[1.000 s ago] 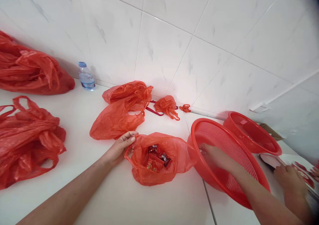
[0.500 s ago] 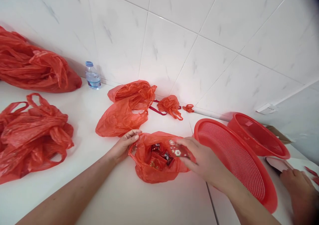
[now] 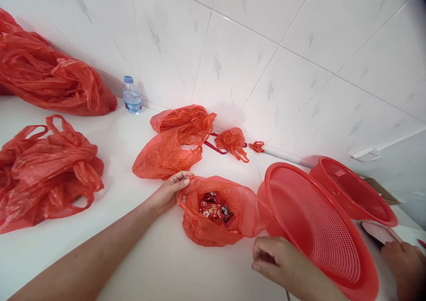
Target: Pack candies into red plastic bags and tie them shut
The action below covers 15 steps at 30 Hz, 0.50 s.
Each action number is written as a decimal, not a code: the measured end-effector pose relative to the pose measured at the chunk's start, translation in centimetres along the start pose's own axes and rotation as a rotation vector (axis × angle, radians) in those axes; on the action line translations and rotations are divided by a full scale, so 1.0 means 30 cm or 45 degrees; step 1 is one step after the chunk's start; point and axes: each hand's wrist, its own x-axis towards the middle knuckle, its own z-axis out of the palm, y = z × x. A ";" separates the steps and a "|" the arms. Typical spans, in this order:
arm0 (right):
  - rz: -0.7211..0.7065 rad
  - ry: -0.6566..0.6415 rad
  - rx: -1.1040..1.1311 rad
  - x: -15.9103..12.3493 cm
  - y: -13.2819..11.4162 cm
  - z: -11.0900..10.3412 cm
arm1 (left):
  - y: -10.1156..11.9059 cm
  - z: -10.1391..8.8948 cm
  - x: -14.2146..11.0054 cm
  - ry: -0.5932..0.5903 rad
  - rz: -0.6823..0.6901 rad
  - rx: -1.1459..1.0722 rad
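Observation:
My left hand point(image 3: 173, 190) pinches the left rim of a red plastic bag point(image 3: 213, 236), whose mouth is spread wide. Inside the bag lie a red packet with gold and white print point(image 3: 210, 208) and several small dark-red wrapped pieces point(image 3: 228, 213). Off the bag's lower right side is my right hand point(image 3: 271, 259), its fingers loosely curled with a gap to the thumb. Nothing shows between them. A large red plastic colander point(image 3: 333, 230) stands tilted just beyond that hand.
Crumpled red bags point(image 3: 49, 172) cover the left, with a bigger red bundle point(image 3: 56, 74) behind. By the tiled wall stand a water bottle point(image 3: 132, 97) and more red bags point(image 3: 169, 152). A second red basin point(image 3: 356, 190) and another person's hand point(image 3: 399, 254) beside a knife are at right.
The printed red packet has gone from my right hand into the bag. That hand has drawn back down and right. My left hand still grips the rim; the view has shifted slightly.

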 end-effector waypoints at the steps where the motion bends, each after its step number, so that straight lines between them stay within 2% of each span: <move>1: 0.029 -0.050 -0.005 -0.007 0.015 0.006 | 0.000 -0.001 0.000 -0.001 -0.002 0.001; 4: 0.110 -0.131 -0.032 -0.020 0.064 0.013 | -0.002 -0.006 0.002 0.005 -0.006 -0.004; 8: 0.190 -0.109 -0.061 -0.006 0.136 -0.015 | -0.005 -0.015 0.002 0.002 -0.010 -0.003; 12: 0.227 0.064 -0.011 0.027 0.193 -0.074 | -0.006 -0.018 0.002 0.026 -0.018 0.013; 15: 0.215 0.209 0.061 0.046 0.195 -0.091 | -0.001 -0.008 -0.002 0.050 -0.009 0.020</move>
